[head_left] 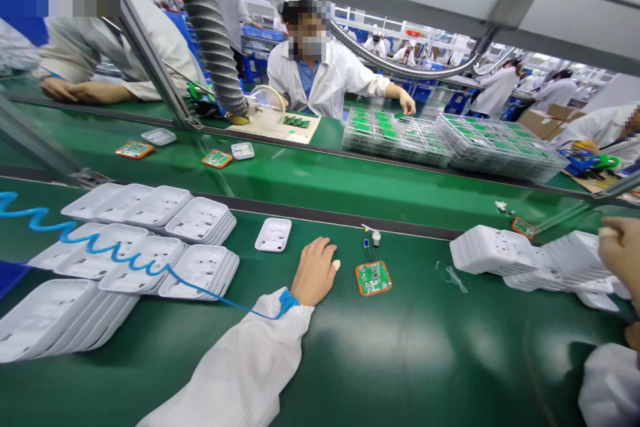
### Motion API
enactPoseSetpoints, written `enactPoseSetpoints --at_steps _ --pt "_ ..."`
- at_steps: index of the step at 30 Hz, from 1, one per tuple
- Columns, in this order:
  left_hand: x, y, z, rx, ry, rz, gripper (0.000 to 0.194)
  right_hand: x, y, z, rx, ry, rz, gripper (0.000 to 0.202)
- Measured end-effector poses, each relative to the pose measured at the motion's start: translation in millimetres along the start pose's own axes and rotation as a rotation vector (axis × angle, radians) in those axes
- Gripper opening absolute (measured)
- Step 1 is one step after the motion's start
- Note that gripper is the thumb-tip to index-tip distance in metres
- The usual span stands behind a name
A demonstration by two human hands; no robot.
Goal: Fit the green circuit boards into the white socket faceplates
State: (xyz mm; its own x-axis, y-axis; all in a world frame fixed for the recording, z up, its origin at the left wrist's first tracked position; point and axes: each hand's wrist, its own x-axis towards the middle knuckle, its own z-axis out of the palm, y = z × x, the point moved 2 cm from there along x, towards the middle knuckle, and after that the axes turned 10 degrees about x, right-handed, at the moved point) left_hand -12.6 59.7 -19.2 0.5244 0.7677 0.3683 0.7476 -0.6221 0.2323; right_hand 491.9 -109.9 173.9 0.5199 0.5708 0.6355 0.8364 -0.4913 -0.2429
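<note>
My left hand (315, 271) lies palm down on the green bench, fingers loosely stretched, with a pale finger cot on one finger and a blue wrist strap at the cuff. Just right of it sits a green circuit board (374, 278) in an orange frame, with a small white connector (376, 239) wired to it. A single white plastic cover (273, 235) rests beyond my left hand. At the right edge my right hand (623, 250) is partly cut off, beside stacked white covers (583, 257); its grip is hidden.
Stacks of white shells (200, 267) fill the left side, crossed by a coiled blue cord (115, 250). A conveyor belt (310, 177) behind carries boards and covers. Across it, a co-worker (320, 73) reaches over clear trays (400, 137). A thin clear loop (453, 275) lies right.
</note>
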Motion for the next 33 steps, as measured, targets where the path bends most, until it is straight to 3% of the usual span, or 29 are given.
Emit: enactPoseSetpoints --at_steps 1,3,7,9,11,14,17,21,25,29,33 --pt "0.2 0.6 0.1 -0.002 0.000 -0.004 0.028 -8.5 -28.1 1.5 -0.086 -0.048 -0.057 0.026" --pt "0.4 2.6 -0.8 -0.012 0.004 -0.016 0.027 -33.3 -94.5 16.1 -0.027 -0.186 -0.191 0.032" --pt "-1.4 6.9 -6.6 -0.050 0.005 -0.038 0.022 -102.0 -221.4 88.7 0.338 -0.540 -0.466 0.028" --pt "-2.9 7.9 -10.6 -0.050 -0.005 -0.055 0.020 -132.8 -262.4 129.6 0.446 -0.645 -0.518 0.027" --pt "-3.1 9.2 -14.7 -0.036 -0.018 -0.077 0.018 -153.6 -286.2 160.8 0.484 -0.691 -0.522 0.025" --pt "2.4 15.9 -19.8 0.006 -0.037 -0.112 0.014 -164.2 -294.6 182.6 0.446 -0.661 -0.434 0.019" --pt "16.6 31.2 -20.2 0.065 -0.059 -0.135 0.011 -162.3 -285.9 184.6 0.461 -0.626 -0.371 0.015" --pt "40.1 56.0 -8.9 0.114 -0.122 -0.139 0.012 -161.4 -279.0 188.0 0.510 -0.635 -0.374 0.022" --pt "56.1 69.8 5.9 0.132 -0.168 -0.162 0.017 -162.2 -286.8 196.6 0.489 -0.654 -0.427 0.018" --pt "62.0 72.1 14.7 0.129 -0.176 -0.136 0.012 -160.9 -280.5 190.3 0.512 -0.653 -0.435 0.012" --pt "57.6 67.6 19.6 -0.011 -0.128 -0.091 0.006 -164.9 -245.9 171.4 0.676 -0.653 -0.302 0.016"
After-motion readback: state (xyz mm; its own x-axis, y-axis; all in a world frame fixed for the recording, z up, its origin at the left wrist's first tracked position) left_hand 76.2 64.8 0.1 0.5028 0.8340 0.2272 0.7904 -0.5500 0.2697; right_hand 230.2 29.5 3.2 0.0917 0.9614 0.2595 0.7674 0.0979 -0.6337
